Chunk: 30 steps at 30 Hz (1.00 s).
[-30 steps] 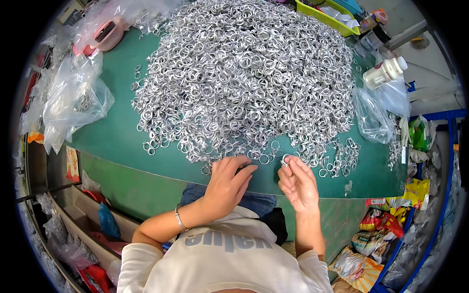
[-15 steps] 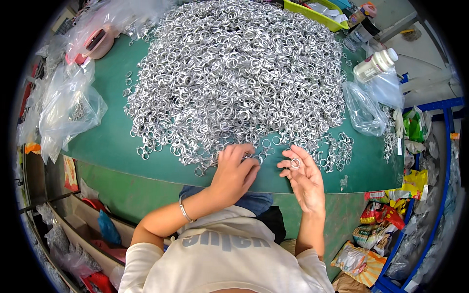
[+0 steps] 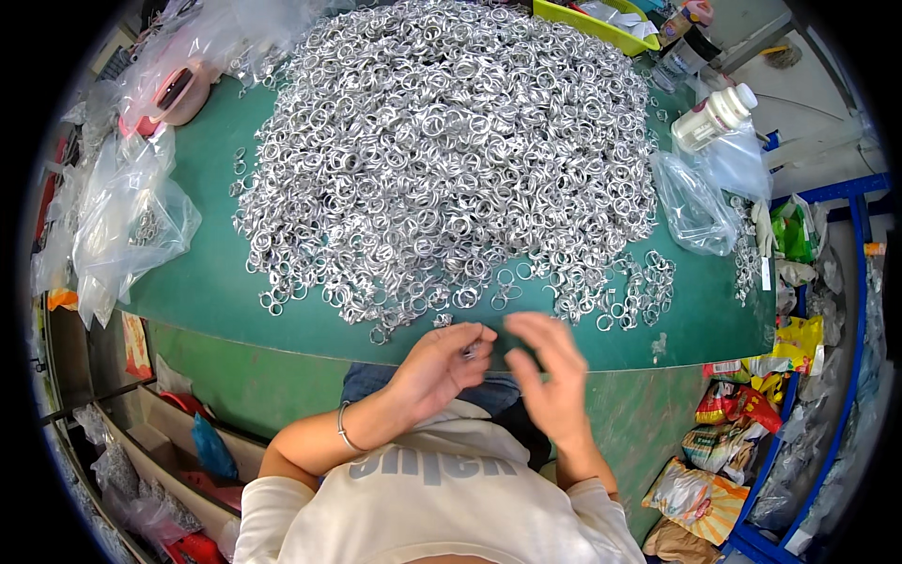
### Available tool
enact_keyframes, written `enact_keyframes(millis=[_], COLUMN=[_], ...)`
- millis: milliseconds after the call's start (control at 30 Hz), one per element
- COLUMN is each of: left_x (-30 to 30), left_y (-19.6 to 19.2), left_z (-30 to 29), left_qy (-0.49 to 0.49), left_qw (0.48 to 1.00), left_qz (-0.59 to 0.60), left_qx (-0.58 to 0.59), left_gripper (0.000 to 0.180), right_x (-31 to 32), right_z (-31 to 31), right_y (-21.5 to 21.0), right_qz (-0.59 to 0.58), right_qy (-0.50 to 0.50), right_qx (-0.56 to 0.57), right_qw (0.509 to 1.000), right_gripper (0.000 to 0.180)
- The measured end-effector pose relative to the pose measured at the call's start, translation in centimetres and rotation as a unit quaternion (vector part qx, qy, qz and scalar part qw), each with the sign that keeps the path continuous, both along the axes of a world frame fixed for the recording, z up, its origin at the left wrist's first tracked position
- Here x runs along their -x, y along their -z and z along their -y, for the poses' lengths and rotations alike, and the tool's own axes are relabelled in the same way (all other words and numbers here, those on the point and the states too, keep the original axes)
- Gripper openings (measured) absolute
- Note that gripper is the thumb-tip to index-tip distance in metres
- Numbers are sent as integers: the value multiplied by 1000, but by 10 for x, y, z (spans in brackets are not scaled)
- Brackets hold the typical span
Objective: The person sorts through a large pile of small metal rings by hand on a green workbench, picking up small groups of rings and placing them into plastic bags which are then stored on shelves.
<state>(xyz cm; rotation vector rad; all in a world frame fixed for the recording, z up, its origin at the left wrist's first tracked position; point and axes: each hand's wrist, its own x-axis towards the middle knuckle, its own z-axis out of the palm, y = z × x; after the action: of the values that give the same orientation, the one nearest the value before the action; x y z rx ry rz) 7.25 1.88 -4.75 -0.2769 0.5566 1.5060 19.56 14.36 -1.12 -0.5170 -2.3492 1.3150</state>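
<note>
A large heap of silver metal rings (image 3: 442, 160) covers the green table (image 3: 197, 291) in front of me. My left hand (image 3: 440, 365), palm turned partly up, is closed just before the table's near edge. Between its curled fingers a small silver ring (image 3: 471, 351) shows; whether more are in there I cannot tell. Close by on the right is my right hand (image 3: 552, 376), slightly blurred, its thumb and fingers spread apart with no ring visible in them. Several loose rings (image 3: 505, 289) lie on the table just beyond both hands.
Clear plastic bags (image 3: 132, 226) and a pink container (image 3: 183, 92) are at the left. On the right stand a white bottle (image 3: 716, 117) and another clear bag (image 3: 693, 202). A yellow-green basket (image 3: 601, 28) sits at the back. Blue shelving (image 3: 860, 282) with packets is beyond the right edge.
My left hand has drawn back from the heap and turned palm up. My right hand, which held a ring, has moved left and nearer to me; that ring no longer shows in it.
</note>
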Motion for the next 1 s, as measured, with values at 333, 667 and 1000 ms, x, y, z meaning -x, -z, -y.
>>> enact_keyframes(millis=[333,667,1000], left_x=[21,51,57], left_y=[-21,-12,-19], left_z=[5,-29,-26], left_qy=[-5,33,-24], left_qw=[456,334,610], left_qz=[-883,-941,-789], left_qx=[115,52,71], left_gripper=[19,27,14], right_x=[-1,20,32], right_z=[-26,-36,-42], right_y=[17,32,37], right_qz=[77,78,46], right_qy=[117,130,107], right_qx=[-292,-301,-329], right_qw=[946,942,937], right_gripper=[28,24,13])
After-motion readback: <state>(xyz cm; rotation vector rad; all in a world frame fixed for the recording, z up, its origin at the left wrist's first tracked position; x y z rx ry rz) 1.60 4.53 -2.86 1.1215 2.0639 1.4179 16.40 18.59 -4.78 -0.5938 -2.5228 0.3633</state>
